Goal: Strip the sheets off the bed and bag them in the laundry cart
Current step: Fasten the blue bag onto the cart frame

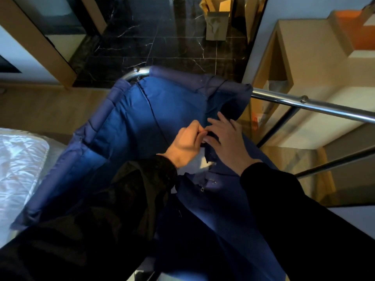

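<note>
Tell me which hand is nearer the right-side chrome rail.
Right. The right hand rests on the blue bag just below-left of the chrome rail; the left hand pinches the bag farther left.

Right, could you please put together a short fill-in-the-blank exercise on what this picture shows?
1. The laundry bag hanging on the cart is ___ in colour.
2. The cloth peeking out just below the left hand and the right hand is ___.
3. The shiny metal rail runs along the person's ___ side.

Missing words: blue; white; right.
</note>
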